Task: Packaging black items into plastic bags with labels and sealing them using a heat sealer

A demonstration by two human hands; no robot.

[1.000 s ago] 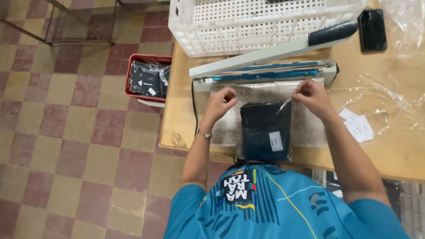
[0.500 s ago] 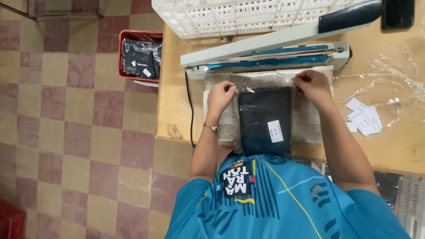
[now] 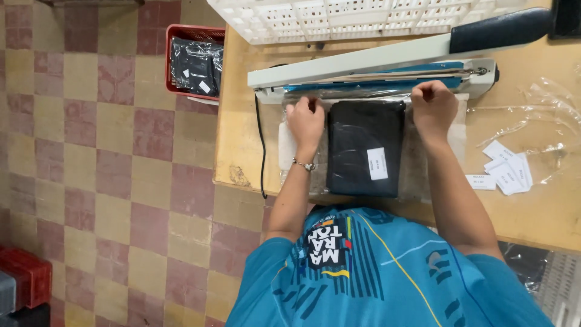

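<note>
Both hands pinch the top corners of a clear plastic bag (image 3: pixel 417 163) that lies flat on the wooden surface (image 3: pixel 242 121), the left hand (image 3: pixel 307 119) and right hand (image 3: pixel 433 107) closed on its open edge just at the jaw of the heat sealer (image 3: pixel 375 75). Inside lies a folded black garment (image 3: pixel 365 148) with a white label. It looks light and soft; the film is probably slippery and limp, so the corners seem the best hold, keeping the mouth taut.

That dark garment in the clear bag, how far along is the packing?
Done: the dark garment is bagged and labelled. In hand: left hand and right hand pinch the bag's open end at the sealer. Left: its raised arm isn't pressed down yet.
</note>
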